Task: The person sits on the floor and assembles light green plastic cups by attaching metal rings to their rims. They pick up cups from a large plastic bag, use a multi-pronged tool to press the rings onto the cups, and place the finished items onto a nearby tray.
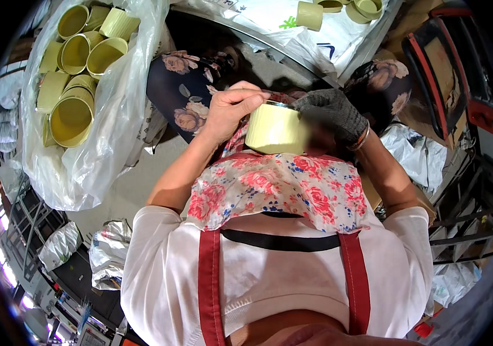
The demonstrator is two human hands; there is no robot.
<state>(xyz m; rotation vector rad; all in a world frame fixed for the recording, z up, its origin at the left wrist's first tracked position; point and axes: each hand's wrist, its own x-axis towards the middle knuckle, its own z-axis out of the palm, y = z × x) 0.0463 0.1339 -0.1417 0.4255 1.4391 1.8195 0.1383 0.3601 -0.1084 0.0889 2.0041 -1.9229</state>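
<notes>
A pale yellow, ribbed round cup (274, 134) with a shiny metallic rim is in front of my apron, over my lap. My bare left hand (236, 109) is closed at its left side, thumb and fingers pinched at the rim. On the other side my right hand (334, 113), in a dark grey knit glove, is closed around the cup's upper right edge. A blurred patch below the gloved hand hides the cup's right end and part of that hand. The inside of the cup does not show.
At the left stands a clear plastic bag (108, 155) with several similar yellow cups (73, 118). More yellow cups (310, 16) lie on white sheeting (269, 16) on a metal-edged surface ahead. A red-and-black frame (431, 86) stands at the right.
</notes>
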